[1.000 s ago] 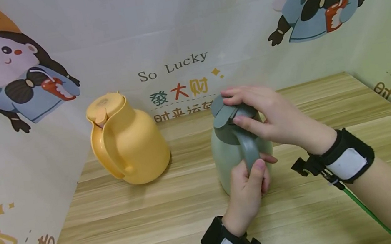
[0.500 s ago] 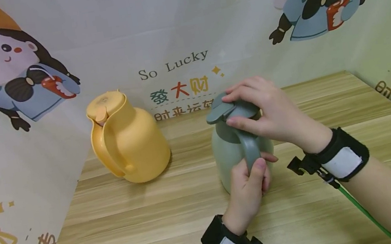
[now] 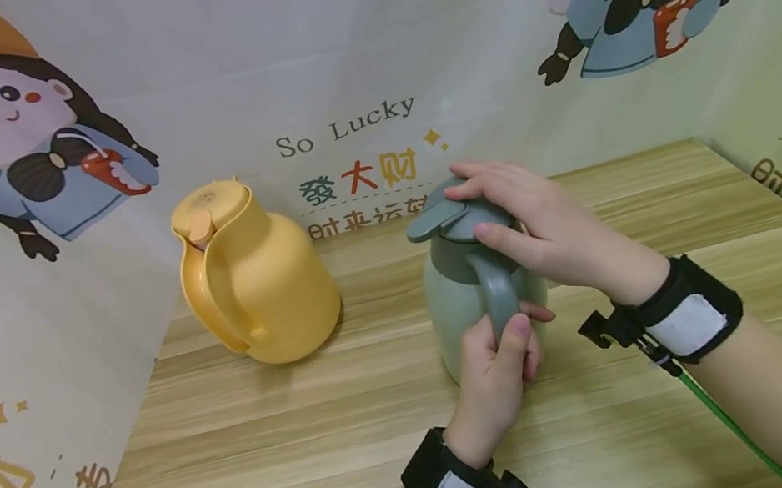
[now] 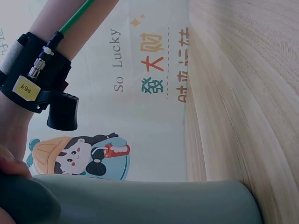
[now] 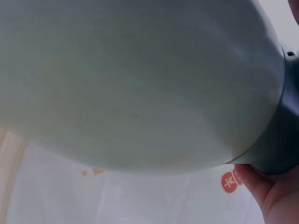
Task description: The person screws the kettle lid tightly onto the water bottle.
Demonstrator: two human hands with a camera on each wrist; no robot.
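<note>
A sage-green vacuum jug [image 3: 447, 311] stands upright on the wooden table. My left hand [image 3: 495, 368] grips the lower part of its grey-green handle [image 3: 493, 279], thumb along the outside. On top, my right hand [image 3: 547, 225] holds the lid [image 3: 467, 226] from the right, with the thumb in front and the fingers spread over the far side. The lid's flat lever [image 3: 432, 223] points left, away from the handle. In the right wrist view the jug's body [image 5: 135, 93] fills most of the picture, with fingers at the dark collar [image 5: 275, 144].
A yellow vacuum jug [image 3: 276, 286] with its lid on stands to the left, handle facing the near left. Behind and at both sides of the wooden table [image 3: 277, 446] hangs a printed cloth [image 3: 470, 63]. A green cable [image 3: 737, 428] runs from the right wrist band.
The lid has turned under my right hand, its lever swinging from near the handle round to the left. My left hand keeps its grip on the handle, and the jug's body stays in place.
</note>
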